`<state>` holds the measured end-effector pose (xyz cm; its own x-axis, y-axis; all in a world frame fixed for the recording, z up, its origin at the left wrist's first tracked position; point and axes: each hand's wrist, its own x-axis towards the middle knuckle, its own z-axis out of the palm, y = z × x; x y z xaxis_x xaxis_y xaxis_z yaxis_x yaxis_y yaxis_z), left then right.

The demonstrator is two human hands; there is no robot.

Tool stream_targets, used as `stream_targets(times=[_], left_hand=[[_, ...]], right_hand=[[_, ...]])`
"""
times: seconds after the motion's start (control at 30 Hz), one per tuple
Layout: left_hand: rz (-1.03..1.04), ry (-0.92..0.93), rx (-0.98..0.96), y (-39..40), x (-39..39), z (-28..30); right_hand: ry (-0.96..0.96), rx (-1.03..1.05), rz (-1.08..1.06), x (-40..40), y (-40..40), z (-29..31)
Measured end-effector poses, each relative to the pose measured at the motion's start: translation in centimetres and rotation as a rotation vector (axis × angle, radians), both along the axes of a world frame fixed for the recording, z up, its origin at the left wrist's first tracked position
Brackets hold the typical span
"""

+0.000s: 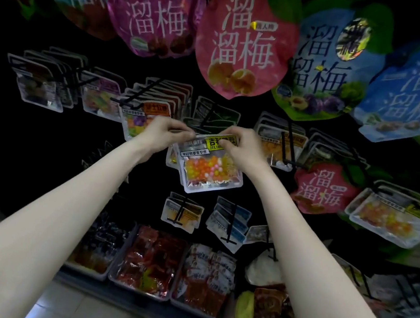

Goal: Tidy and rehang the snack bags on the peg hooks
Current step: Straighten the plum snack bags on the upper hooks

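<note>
Dark pegboard wall (42, 139) packed with glossy plastic pouches on black wire hooks. Both hands pinch the top edge of a clear, crinkly snack bag (210, 169) of round orange-yellow candies, left hand (165, 131) and right hand (246, 144) at its corners, mid-wall.

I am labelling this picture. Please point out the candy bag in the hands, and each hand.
candy bag (211, 168): head view, clear window.
left hand (165, 131): head view, back of hand.
right hand (246, 144): head view, back of hand.

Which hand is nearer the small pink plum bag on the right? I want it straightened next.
Right. The right hand pinches the jelly-bean bag just left of the pink plum bag; the left hand is farther left.
</note>
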<state>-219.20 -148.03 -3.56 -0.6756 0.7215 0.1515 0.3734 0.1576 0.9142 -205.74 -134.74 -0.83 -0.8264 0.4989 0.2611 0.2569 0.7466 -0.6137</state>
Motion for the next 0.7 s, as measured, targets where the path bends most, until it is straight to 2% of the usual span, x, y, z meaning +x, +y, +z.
stream_targets(times=[0.13, 0.47, 0.6, 0.7], left_hand=[[0.039, -0.114, 0.078, 0.6, 0.3, 0.3], [0.347, 0.289, -0.042, 2.6, 1.0, -0.3], [0.509, 0.211, -0.089, 1.9, 0.5, -2.5], [0.468, 0.246, -0.014, 0.1, 2.5, -4.0]], right_hand=[[0.011, 0.038, -0.018, 0.4, 0.2, 0.1], [0.000, 0.118, -0.076, 0.9, 0.0, -1.5], [0.075, 0.101, -0.119, 2.8, 0.0, -2.8], [0.144, -0.030, -0.175, 4.8, 0.1, -3.7]])
